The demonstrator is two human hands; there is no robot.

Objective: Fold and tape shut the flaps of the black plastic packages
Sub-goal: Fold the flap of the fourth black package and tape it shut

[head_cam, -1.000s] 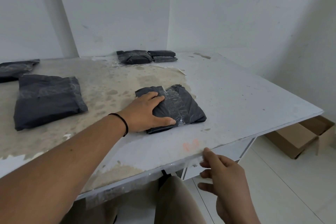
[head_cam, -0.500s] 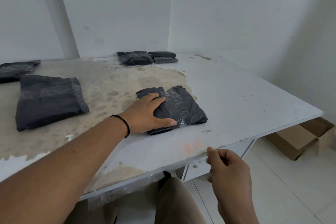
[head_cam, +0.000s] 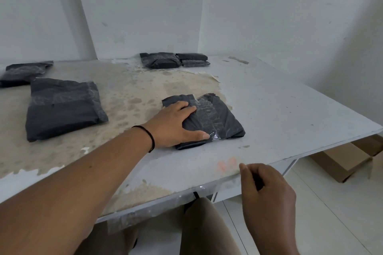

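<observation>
A folded black plastic package (head_cam: 227, 121) lies near the middle of the white table (head_cam: 286, 107), with a band of clear tape (head_cam: 207, 114) across its top. My left hand (head_cam: 173, 127) lies flat on its left half, fingers on top and thumb along the front edge, holding it down. My right hand (head_cam: 267, 190) is at the table's front edge, below and right of the package. Its thumb and fingers are pinched together, and I see nothing between them.
A larger black package (head_cam: 62, 107) lies at the left, another (head_cam: 24, 72) at the far left. Two more packages (head_cam: 159, 60) (head_cam: 193, 59) sit by the back wall. An open cardboard box (head_cam: 342, 161) stands on the floor at the right. My knee (head_cam: 201, 223) is under the table.
My right hand has risen to the table's front edge and closed its fingers into a pinch. My left hand has stayed on the package.
</observation>
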